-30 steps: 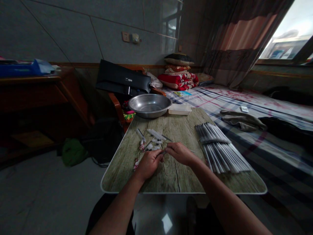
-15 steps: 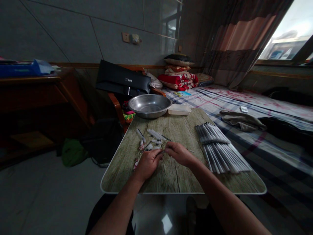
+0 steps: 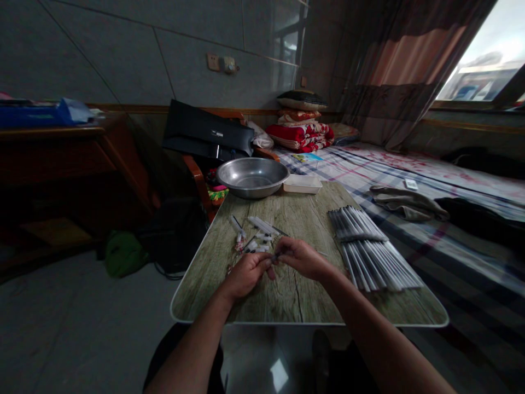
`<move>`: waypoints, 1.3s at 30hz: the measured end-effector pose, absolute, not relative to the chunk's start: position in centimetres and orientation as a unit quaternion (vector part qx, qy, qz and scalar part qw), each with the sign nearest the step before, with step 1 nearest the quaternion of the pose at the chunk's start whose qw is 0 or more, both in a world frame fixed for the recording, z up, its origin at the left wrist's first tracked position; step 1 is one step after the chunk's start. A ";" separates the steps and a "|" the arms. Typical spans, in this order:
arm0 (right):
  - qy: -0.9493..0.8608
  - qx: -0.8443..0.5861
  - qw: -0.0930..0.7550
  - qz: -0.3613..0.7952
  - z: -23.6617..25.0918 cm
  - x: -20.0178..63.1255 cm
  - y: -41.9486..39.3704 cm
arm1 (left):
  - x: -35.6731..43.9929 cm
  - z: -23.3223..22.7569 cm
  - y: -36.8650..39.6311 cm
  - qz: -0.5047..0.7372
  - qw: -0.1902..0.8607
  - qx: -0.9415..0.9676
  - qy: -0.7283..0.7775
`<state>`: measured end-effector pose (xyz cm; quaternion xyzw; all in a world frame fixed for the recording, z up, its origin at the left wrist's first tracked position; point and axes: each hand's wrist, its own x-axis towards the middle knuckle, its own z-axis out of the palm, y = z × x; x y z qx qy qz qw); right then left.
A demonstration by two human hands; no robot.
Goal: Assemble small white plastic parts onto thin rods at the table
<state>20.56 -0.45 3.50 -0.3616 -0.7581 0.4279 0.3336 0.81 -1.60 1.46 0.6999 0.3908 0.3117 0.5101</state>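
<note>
Both hands (image 3: 274,265) pinch a small part (image 3: 274,255) over the table (image 3: 295,295).

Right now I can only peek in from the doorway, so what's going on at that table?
A person sits at a wood-grain table, both hands together over its middle. The left hand and right hand pinch one small, thin piece between their fingertips; it is too small to identify. Just beyond lie loose small white parts. A row of long white sticks lies to the right, and a metal basin and a white tray stand at the far edge.
</note>
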 end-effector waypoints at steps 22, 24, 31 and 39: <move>-0.811 -0.430 0.248 0.310 3.9 20.6 -0.5 | 0.9 2.0 -2.1 0.294 0.491 0.729 0.375; -0.808 -0.442 0.240 0.307 4.0 20.5 -0.6 | 1.0 2.1 -2.2 0.296 0.491 0.730 0.373; -0.791 -0.407 0.273 0.365 4.5 20.8 -0.9 | 0.9 1.8 -2.0 0.299 0.491 0.717 0.394; -0.811 -0.437 0.226 0.318 4.0 20.3 -0.8 | 1.0 2.0 -2.1 0.297 0.481 0.734 0.377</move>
